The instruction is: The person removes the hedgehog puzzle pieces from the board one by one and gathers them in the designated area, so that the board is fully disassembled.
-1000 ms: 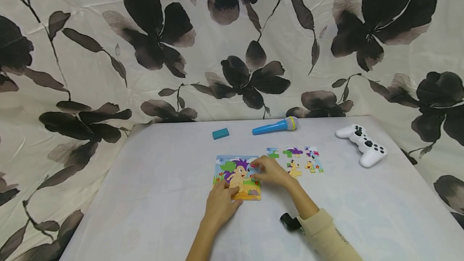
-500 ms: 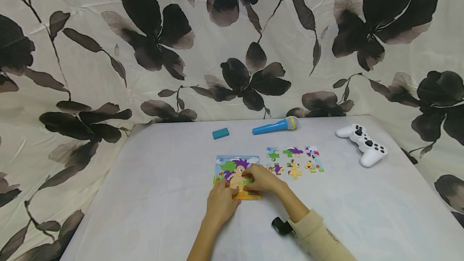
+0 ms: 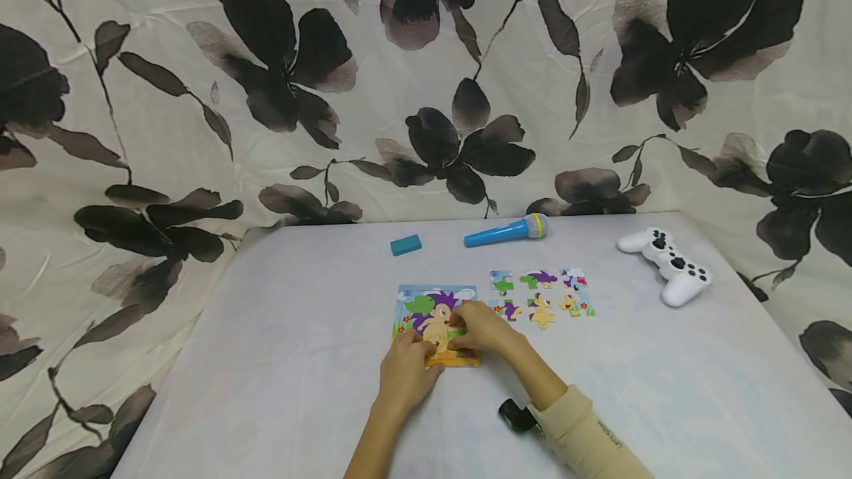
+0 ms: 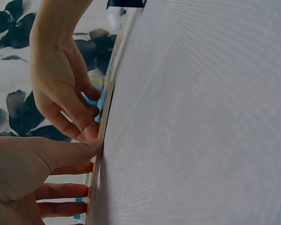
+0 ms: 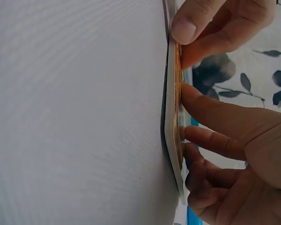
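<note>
A picture puzzle board (image 3: 466,361) with a purple-haired cartoon hedgehog lies flat on the table. My left hand (image 3: 407,372) rests on its lower left part. In the left wrist view that hand's thumb and fingers (image 4: 65,190) lie straight at the board's edge. On the board's right half sits my right hand (image 3: 486,327). Its thumb and a finger touch the surface with a space between them, and the other fingers bend inward in the right wrist view. No piece is visible between them. Right of the board lie several loose puzzle pieces (image 3: 541,310).
Behind the board are a teal block (image 3: 406,245) and a blue toy microphone (image 3: 499,233). A white game controller (image 3: 668,265) lies at the right back. A black wrist camera (image 3: 515,415) sits by the right sleeve (image 3: 589,431). Floral cloth (image 3: 393,80) hangs behind the table.
My right hand has moved left and slightly down, from the board's right edge onto the picture, uncovering a loose piece. Over the last half second it barely moves. The left hand stays put.
</note>
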